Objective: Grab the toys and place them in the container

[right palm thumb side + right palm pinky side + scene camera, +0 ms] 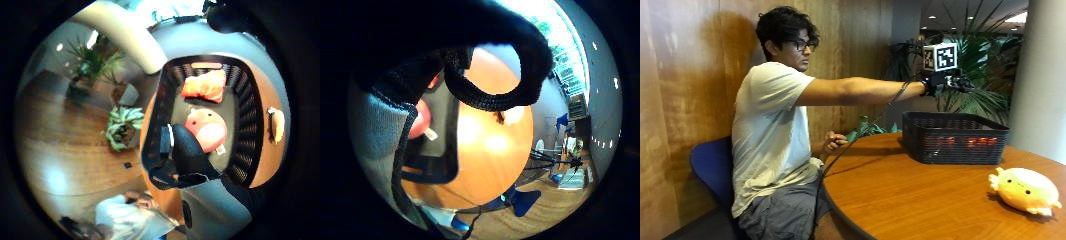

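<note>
Basket: black container [953,137] sits on your round wooden table [919,200], on the far half, and its mesh rim stands well above the tabletop.
Hand: your gloved right hand [947,81] hangs over the basket at the end of a straight arm, well clear of the rim (plenty of air under it). Fingers look loosely spread with nothing in them.
Toys inside: two. From the thumb side palm view you've got an orange plush [205,85] toward one end wall and a pink round plush [207,129] about mid-floor, apart from each other, with bare floor around both.
Toys outside: one. Yellow plush [1025,190] lies on the table near the edge closest to the camera, well apart from the basket.
Room: wide bare wood between the basket and the yellow plush, and more on your side of the table.
Other hand: bare left hand [834,142] curled at the table edge near you.
Seat: blue chair [710,167] behind you.
</note>
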